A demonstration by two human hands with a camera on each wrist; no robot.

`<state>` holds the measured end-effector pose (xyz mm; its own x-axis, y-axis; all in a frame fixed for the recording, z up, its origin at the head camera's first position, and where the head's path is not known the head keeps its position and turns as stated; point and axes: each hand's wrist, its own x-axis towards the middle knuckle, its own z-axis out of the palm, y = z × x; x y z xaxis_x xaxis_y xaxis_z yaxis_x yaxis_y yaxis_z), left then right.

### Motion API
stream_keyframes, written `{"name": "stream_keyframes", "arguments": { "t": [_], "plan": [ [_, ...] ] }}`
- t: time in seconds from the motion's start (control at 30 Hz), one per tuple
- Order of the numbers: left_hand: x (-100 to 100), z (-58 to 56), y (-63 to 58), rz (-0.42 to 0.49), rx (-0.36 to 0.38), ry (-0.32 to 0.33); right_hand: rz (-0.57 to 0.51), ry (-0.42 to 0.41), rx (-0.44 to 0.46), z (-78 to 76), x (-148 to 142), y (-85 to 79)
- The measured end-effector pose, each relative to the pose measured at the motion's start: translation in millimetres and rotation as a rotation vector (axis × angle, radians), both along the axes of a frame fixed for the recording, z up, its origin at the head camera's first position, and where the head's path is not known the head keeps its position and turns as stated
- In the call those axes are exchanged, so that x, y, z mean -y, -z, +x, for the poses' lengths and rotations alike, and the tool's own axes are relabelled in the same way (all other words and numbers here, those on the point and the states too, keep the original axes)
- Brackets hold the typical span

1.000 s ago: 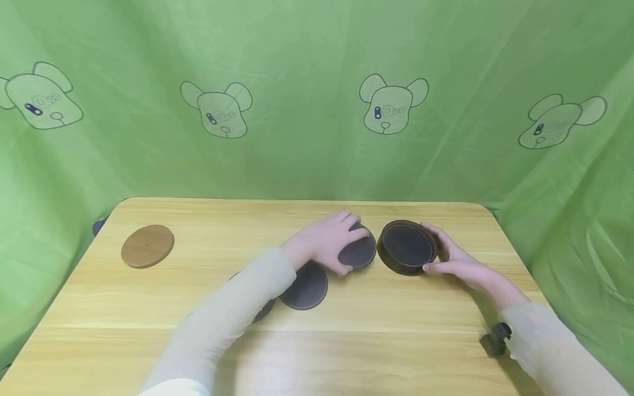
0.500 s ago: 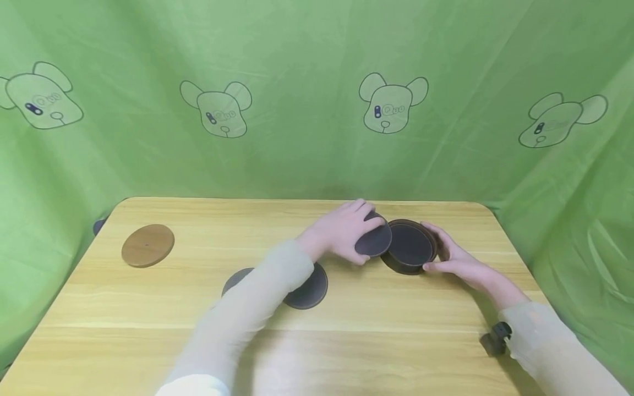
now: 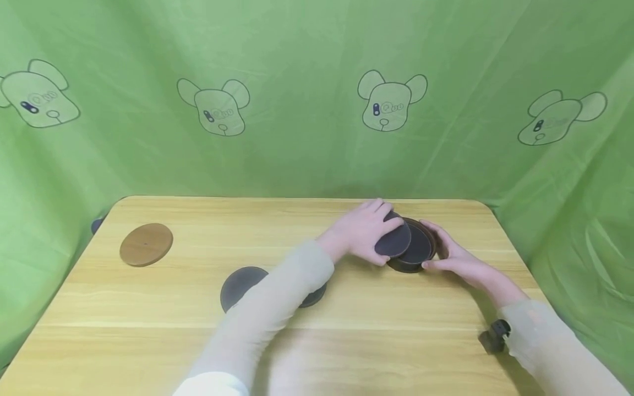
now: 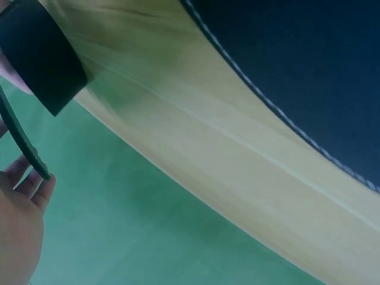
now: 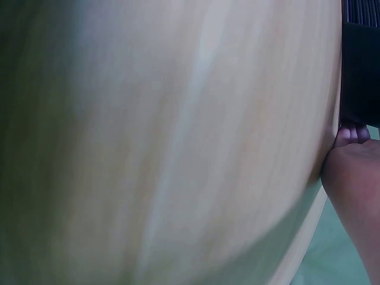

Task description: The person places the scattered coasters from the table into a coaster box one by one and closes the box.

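Observation:
In the head view, my left hand (image 3: 364, 231) grips a dark round coaster (image 3: 396, 242) by its edges, tilted over the left part of a round dark coaster holder (image 3: 407, 268). Edge-on in the left wrist view, that coaster (image 4: 21, 139) shows beside the holder's curved wall (image 4: 44, 56). My right hand (image 3: 455, 258) holds the holder from its right side, thumb in front and fingers behind. A dark round surface (image 3: 421, 242) shows inside the rim. The right wrist view catches the holder's black side (image 5: 359, 74) at its edge.
Two more dark coasters lie on the wooden table (image 3: 371, 335): one (image 3: 242, 283) partly under the left sleeve (image 3: 282, 302), the other (image 3: 317, 297) mostly hidden by it. A brown wooden disc (image 3: 146, 245) lies at the far left. A green curtain (image 3: 307, 154) stands behind the table.
My left hand has lifted the coaster off the table and carried it right, so that it now overlaps the holder. My right hand and the holder have stayed in place.

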<state>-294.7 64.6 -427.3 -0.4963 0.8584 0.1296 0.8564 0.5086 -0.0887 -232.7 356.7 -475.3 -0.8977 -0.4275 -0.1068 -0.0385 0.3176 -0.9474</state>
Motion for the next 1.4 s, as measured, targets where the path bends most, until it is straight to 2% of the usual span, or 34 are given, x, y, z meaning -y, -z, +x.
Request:
{"name": "stream_keyframes", "arguments": {
  "t": [0.3,0.47,0.67,1.13,1.4],
  "plan": [
    [-21.0,4.4,5.7,0.008,-0.011,-0.066,0.021,0.002,0.018,-1.7,1.3,-2.9],
    [-32.6,6.1,6.1,-0.001,-0.018,-0.107,0.004,-0.013,-0.008,-3.5,0.3,-0.8],
    [-43.6,8.8,4.9,-0.012,-0.019,-0.114,-0.005,-0.017,-0.008,-4.7,0.0,-0.6],
    [-51.0,11.4,16.9,-0.045,0.012,-0.144,-0.001,-0.01,0.001,-1.9,-0.3,-1.4],
    [-54.9,13.1,18.6,-0.049,0.052,-0.155,0.001,-0.007,0.001,0.0,-0.8,-1.2]
  ]
}}
